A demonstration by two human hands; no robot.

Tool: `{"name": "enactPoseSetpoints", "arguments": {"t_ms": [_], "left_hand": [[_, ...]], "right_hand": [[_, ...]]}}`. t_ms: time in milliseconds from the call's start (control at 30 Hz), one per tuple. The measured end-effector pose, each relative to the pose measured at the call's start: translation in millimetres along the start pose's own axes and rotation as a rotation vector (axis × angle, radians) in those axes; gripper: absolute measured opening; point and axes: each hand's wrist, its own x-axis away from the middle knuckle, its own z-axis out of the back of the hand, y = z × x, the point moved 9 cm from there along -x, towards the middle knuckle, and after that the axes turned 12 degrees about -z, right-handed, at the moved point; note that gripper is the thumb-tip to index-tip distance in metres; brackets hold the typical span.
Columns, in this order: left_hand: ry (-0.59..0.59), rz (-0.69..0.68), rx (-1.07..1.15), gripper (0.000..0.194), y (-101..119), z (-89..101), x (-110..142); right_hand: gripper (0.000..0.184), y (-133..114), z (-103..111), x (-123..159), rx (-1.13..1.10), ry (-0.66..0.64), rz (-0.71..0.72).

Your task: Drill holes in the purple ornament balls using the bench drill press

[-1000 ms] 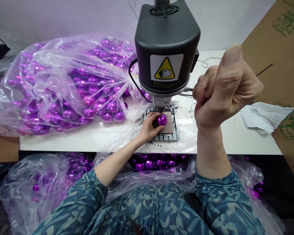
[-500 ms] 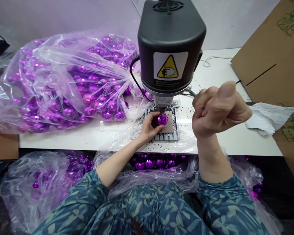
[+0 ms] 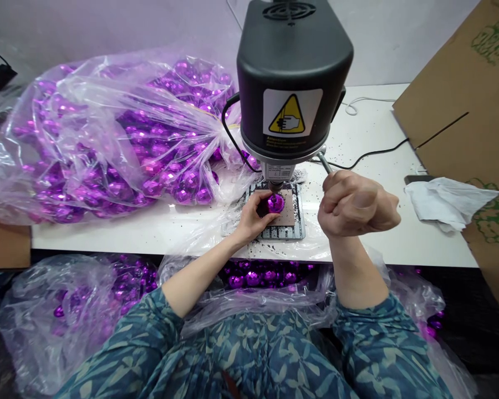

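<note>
My left hand [image 3: 254,217] grips a shiny purple faceted ball [image 3: 276,204] between thumb and fingers. The ball rests on a brown board [image 3: 289,213] laid over the slotted metal base [image 3: 270,234] of a drill press [image 3: 295,66]. Right above the ball is the drill's chuck [image 3: 276,187]; whether the bit is inside the ball I cannot tell. My right hand [image 3: 355,204] is closed around the end of the drill press's feed lever [image 3: 325,162], to the right of the motor housing.
A big clear bag [image 3: 120,144] of purple balls lies on the white table [image 3: 108,238] at left. More bagged balls [image 3: 266,275] lie below the table's front edge. At right stand a cardboard box [image 3: 453,111] and crumpled white paper [image 3: 447,202]. Dark shavings surround the base.
My right hand has moved down and slightly left, and more of the lever shows. The left hand and the ball stay in place under the chuck.
</note>
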Motion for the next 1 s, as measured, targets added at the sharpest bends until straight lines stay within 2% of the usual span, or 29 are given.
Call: {"name": "enactPoseSetpoints", "arguments": {"t_ms": [100, 233, 300, 333, 433, 567, 667, 733, 833, 933, 1000], "left_hand": [[0.012, 0.008, 0.035, 0.053, -1, -1.1, 0], [0.037, 0.038, 0.083, 0.053, -2, -2.3, 1], [0.04, 0.043, 0.077, 0.053, -2, -2.2, 1], [0.039, 0.044, 0.068, 0.053, -1, -2.1, 1], [0.043, 0.037, 0.021, 0.052, 2, -0.5, -1], [0.07, 0.015, -0.053, 0.05, 12, 7.0, -3], [0.104, 0.022, -0.114, 0.048, 24, 22.1, 1], [0.023, 0.034, -0.1, 0.047, 35, 26.2, 8], [-0.286, 0.013, 0.009, 0.043, 58, 14.3, 31], [-0.616, -0.087, 0.06, 0.046, 85, -0.1, 64], [-0.715, -0.136, 0.059, 0.051, 89, 2.1, 71]], "right_hand": [[0.046, -3, -4, 6, -0.029, -0.086, 0.052], [0.047, -10, -9, 5, -0.009, -0.112, 0.03], [0.046, -10, -12, -6, 0.036, -0.05, -0.057], [0.047, -3, -11, -15, 0.114, 0.023, -0.178], [0.052, 9, -17, -44, 0.226, 0.124, -0.37], [0.058, 39, -31, -78, 0.157, 0.102, -0.549], [0.058, 60, -34, -84, 0.144, 0.087, -0.686], [0.057, 63, -34, -85, 0.127, 0.09, -0.694], [0.055, 57, -35, -85, 0.121, 0.085, -0.641], [0.053, 52, -35, -86, 0.135, 0.079, -0.573], [0.053, 52, -34, -86, 0.147, 0.079, -0.55]]}}
